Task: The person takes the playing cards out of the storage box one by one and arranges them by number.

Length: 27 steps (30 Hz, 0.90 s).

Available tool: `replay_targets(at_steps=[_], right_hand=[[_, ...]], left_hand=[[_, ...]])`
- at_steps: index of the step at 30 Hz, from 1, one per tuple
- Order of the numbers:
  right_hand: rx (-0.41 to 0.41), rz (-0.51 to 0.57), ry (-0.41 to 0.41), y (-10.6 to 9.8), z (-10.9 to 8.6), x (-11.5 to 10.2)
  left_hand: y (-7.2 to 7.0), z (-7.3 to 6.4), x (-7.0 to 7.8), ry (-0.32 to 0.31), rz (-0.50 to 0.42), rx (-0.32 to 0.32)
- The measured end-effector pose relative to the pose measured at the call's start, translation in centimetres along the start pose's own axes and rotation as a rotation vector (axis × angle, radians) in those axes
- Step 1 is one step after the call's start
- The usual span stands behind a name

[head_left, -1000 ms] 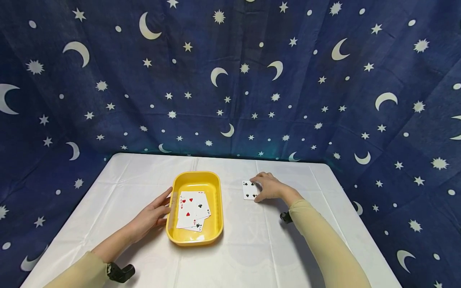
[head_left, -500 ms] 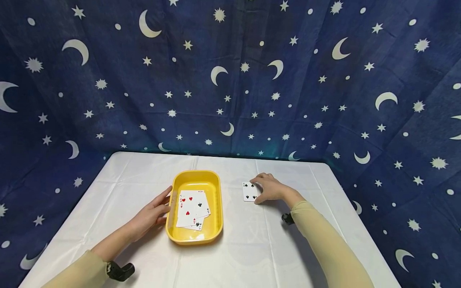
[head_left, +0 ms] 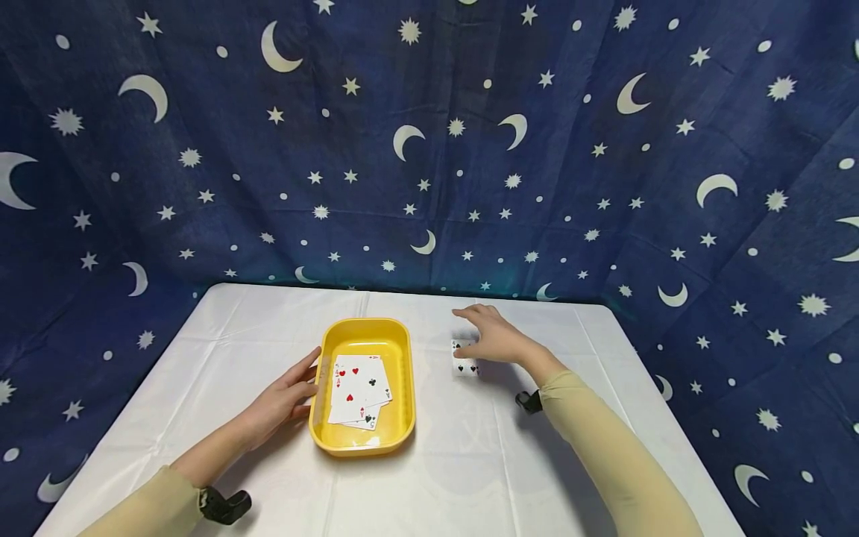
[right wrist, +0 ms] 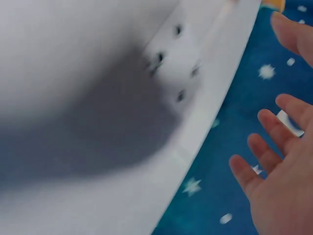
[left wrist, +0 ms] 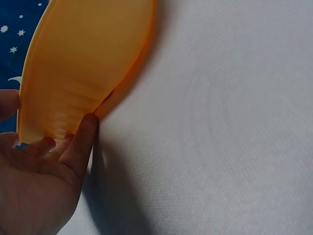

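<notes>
Bare hands above a white-clothed table. Over a face-up four of spades, the right hand, with thumb and fingers spread apart and nothing in its grasp. Flat on the cloth, that card, partly hidden by the thumb in the head view and blurred in the right wrist view. Well to the left, a yellow rectangular tray. At its outer left wall, the left hand, with loosely extended fingers touching the side. Inside, an overlapping pile of face-up playing cards, among them an ace of hearts and an ace of clubs. On both arms, tan sleeves and black wrist devices. Behind, a navy fabric backdrop with pale moons and stars.
</notes>
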State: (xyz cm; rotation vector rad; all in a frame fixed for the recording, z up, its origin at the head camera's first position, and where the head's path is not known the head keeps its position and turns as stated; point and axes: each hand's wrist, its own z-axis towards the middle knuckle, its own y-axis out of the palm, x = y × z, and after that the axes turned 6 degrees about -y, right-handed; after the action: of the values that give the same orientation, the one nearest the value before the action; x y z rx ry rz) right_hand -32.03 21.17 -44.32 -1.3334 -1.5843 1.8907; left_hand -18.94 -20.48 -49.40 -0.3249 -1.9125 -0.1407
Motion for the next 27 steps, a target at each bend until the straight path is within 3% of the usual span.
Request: replay_targets(at_steps=[5,10,19,27], right_hand=[[0.065,-0.048,-0.075,-0.3,0.8,-3.7],[0.072,-0.131,-0.167,0.1,1.7,-7.4],[-0.07,-0.276,-0.322,2.6,3.1,-13.1],[-0.176,-0.383,-0.344,5.3,4.1,-15.2]], left_hand=[[0.1,-0.1,0.0,0.0,0.0,0.0],[0.1,-0.1,0.0,-0.005,-0.005,0.0],[0.3,-0.1,0.0,-0.016,-0.009,0.009],[0.3,0.0,0.0,-0.017,-0.021,0.014]])
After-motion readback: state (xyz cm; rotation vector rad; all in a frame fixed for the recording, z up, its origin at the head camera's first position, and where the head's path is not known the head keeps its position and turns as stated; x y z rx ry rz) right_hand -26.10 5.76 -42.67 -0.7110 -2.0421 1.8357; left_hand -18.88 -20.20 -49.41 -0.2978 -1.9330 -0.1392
